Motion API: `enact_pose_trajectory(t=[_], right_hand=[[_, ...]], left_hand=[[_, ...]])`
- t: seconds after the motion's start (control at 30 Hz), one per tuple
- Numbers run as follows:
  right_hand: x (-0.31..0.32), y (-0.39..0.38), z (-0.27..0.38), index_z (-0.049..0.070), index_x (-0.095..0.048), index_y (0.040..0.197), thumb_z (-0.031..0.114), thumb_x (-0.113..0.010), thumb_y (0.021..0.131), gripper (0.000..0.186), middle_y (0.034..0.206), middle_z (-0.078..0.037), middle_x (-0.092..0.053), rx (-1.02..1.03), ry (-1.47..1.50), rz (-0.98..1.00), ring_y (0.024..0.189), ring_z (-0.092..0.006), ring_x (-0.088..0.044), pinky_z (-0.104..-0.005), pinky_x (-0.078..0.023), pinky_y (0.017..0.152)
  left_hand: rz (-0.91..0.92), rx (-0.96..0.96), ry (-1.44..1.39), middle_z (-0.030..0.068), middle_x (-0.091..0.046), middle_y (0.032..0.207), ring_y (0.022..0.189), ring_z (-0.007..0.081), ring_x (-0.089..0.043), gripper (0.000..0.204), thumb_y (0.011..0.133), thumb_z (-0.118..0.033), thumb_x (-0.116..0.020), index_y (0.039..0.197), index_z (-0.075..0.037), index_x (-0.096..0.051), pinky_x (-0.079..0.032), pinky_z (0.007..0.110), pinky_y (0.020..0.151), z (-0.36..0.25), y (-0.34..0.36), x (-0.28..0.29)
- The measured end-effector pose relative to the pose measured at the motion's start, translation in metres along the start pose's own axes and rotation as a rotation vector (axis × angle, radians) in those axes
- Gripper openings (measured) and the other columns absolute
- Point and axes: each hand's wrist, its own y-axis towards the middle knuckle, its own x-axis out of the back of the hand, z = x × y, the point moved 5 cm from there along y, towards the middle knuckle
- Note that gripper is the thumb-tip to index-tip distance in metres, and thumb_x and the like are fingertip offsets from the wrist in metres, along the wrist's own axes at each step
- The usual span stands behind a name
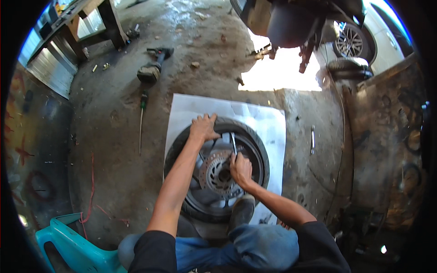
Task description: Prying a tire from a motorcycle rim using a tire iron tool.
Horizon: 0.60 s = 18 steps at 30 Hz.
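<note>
A motorcycle wheel lies flat between my legs, its black tyre around a grey rim with a drilled brake disc at the centre. My left hand grips the tyre at its far left side, fingers over the outer edge and thumb toward the rim. In my closed right hand is a flat metal tyre lever, its far end at the inner edge of the tyre. Whether the tip is under the bead I cannot tell. My dark shoe rests against the wheel's near side.
Under the wheel is a white sheet. A green-handled screwdriver and a cordless power tool lie at left, a wrench at right. A turquoise plastic stool stands near left. Metal panels flank both sides.
</note>
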Motion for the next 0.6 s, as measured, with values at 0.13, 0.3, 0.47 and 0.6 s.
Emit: enact_pose_trajectory(t=[0.13,0.3,0.47,0.6], right_hand=[[0.009,0.002,-0.012,-0.001,-0.067,0.083,0.037,-0.045,0.107,0.050,0.075,-0.033,-0.067,0.017,-0.019,-0.053,0.072,-0.0531,-0.068,-0.0595,-0.055,0.070],[0.013,0.004,-0.023,0.001,-0.074,0.074,0.039,-0.043,0.108,0.059,0.069,-0.029,-0.067,0.015,-0.047,-0.150,0.066,-0.0495,-0.069,-0.0555,-0.056,0.066],[0.028,0.014,-0.043,-0.002,-0.075,0.068,0.041,-0.044,0.107,0.066,0.068,-0.029,-0.067,-0.029,-0.073,-0.208,0.062,-0.0480,-0.068,-0.0538,-0.056,0.065],[0.021,0.023,-0.062,-0.004,-0.073,0.066,0.039,-0.047,0.106,0.063,0.067,-0.030,-0.066,-0.010,-0.058,-0.193,0.062,-0.0476,-0.068,-0.0534,-0.056,0.065]], left_hand=[[0.001,0.021,0.027,0.0163,-0.064,0.131,0.122,0.0385,-0.062,0.092,0.070,-0.053,-0.088,0.145,-0.015,-0.051,-0.053,0.055,0.098,-0.004,-0.005,0.003],[-0.032,0.036,0.072,0.0163,-0.064,0.128,0.122,0.0386,-0.062,0.093,0.070,-0.053,-0.088,0.146,-0.016,-0.050,-0.053,0.053,0.098,-0.008,-0.011,0.000],[-0.104,0.080,0.091,0.0179,-0.064,0.128,0.120,0.0374,-0.062,0.096,0.067,-0.051,-0.091,0.147,-0.015,-0.051,-0.051,0.051,0.098,-0.016,-0.019,0.009],[-0.147,0.069,0.123,0.0153,-0.064,0.125,0.117,0.0371,-0.062,0.092,0.068,-0.050,-0.091,0.144,-0.016,-0.053,-0.051,0.053,0.094,-0.017,-0.023,0.008]])
